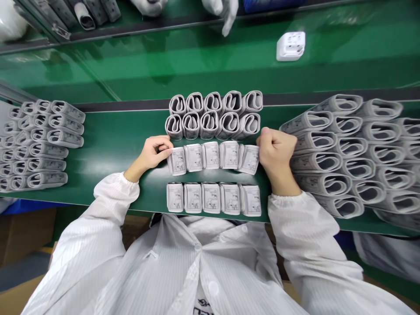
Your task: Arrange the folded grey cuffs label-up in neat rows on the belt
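My left hand [155, 151] is at the left end of a row of folded paper leaflets [211, 155], its thumb and fingers closed against the end one. At the row's other end my right hand [277, 151] is curled into a fist, knuckles up, its fingers pressed against the last leaflet. The row lies between both hands, printed faces up and slightly uneven. Just beyond it, two stacked rows of folded leaflets [213, 114] stand with their rolled ends showing. Nearer my body lies another row of leaflets [211, 198], printed faces up.
More folded leaflets [42, 140] are stacked at the left of the green table [108, 148]. A larger pile of leaflets [354, 157] stands close beside my right forearm. A white plug adapter [291, 46] sits beyond. At the top, another person's gloved hand [223, 11] shows.
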### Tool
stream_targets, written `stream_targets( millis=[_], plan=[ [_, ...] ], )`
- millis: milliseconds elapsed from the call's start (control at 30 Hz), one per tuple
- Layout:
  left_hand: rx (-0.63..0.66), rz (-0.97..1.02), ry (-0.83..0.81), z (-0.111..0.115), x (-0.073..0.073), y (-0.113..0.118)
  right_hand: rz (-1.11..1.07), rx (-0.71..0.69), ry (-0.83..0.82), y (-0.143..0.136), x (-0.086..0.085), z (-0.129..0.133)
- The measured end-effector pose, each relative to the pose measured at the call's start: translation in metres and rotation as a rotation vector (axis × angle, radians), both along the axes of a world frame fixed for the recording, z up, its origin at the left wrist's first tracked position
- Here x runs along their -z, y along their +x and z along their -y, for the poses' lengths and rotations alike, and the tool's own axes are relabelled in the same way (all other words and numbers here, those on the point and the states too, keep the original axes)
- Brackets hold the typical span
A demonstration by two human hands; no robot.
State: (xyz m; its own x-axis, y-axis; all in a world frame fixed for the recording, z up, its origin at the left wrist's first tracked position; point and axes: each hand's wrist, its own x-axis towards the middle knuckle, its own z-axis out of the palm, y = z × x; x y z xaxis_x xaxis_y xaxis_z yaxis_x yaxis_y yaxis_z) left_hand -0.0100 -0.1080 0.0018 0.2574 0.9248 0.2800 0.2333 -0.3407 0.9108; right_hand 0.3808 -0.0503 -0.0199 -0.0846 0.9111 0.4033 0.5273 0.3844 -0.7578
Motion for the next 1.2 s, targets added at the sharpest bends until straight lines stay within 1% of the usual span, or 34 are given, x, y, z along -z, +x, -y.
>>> stream_targets(
  millis=[167, 500, 700, 867, 1067, 1200],
  plan=[
    [-0.003, 0.003, -0.018, 0.0001, 0.0007, -0.0006, 0.012, -0.002, 0.021, 0.0009, 0.0013, -0.0001],
    [-0.001, 0.037, 0.075, -0.0016, 0.0040, -0.0008, 0.053, 0.013, 0.026, 0.0005, 0.0021, 0.0013],
    [0.013, 0.043, 0.101, -0.0013, 0.0027, 0.0000, 0.076, 0.014, -0.011, 0.0005, -0.0002, 0.0020],
    [-0.002, 0.063, 0.159, -0.0008, 0.0028, 0.0002, 0.064, 0.008, 0.007, 0.0002, 0.0004, 0.0022],
    [-0.014, 0.061, 0.154, -0.0001, 0.0057, -0.0013, 0.085, 0.000, 0.036, 0.0003, 0.0018, 0.0022],
    [-0.007, 0.072, 0.162, -0.0005, 0.0060, -0.0015, 0.070, 0.014, -0.011, 0.0009, 0.0020, 0.0026]
  ],
)
